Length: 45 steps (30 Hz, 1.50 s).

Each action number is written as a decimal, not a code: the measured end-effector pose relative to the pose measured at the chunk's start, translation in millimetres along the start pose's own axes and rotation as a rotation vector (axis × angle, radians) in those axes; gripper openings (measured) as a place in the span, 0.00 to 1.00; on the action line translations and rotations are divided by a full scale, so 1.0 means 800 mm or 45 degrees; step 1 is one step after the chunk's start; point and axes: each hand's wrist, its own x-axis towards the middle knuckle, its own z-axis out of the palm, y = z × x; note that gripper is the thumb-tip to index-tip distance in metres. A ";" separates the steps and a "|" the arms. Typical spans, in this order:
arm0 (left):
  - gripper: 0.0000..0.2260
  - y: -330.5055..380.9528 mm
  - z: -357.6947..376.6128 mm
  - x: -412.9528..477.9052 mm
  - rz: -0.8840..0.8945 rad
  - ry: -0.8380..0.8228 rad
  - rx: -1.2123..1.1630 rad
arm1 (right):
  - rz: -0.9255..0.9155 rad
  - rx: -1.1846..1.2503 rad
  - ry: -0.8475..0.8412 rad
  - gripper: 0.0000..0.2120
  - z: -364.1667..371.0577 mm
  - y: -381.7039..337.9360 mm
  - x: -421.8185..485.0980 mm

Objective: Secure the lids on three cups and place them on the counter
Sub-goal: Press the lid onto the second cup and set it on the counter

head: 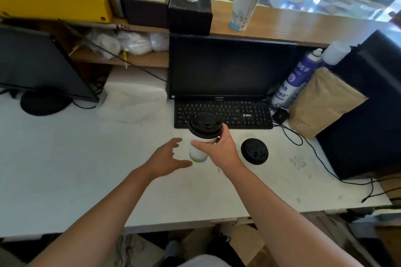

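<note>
A white paper cup (198, 151) with a black lid (205, 125) on top is held by my right hand (219, 149), which is wrapped around its right side just above the white desk (86, 169). My left hand (168, 158) hovers open just left of the cup, fingers spread, not touching it. A loose black lid (254, 151) lies flat on the desk to the right of my right hand. Another lidded white cup (246, 1) stands upright on the raised wooden counter (303, 28) at the back.
A black monitor (232, 67) and keyboard (223, 114) sit right behind the cup. A second monitor (39, 65) is at the left, a brown paper bag (325, 102), spray can (293, 80) and black box at the right. Two tissue boxes (169, 0) stand on the counter.
</note>
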 end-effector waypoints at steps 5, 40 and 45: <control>0.40 0.081 0.011 -0.002 0.328 0.093 -0.101 | -0.034 0.014 0.051 0.37 -0.020 -0.018 0.006; 0.26 0.369 0.031 0.150 0.621 0.396 -0.149 | -0.401 0.026 -0.151 0.36 -0.272 -0.130 0.209; 0.25 0.441 0.010 0.186 0.697 0.445 -0.154 | -0.519 0.030 -0.081 0.37 -0.311 -0.177 0.264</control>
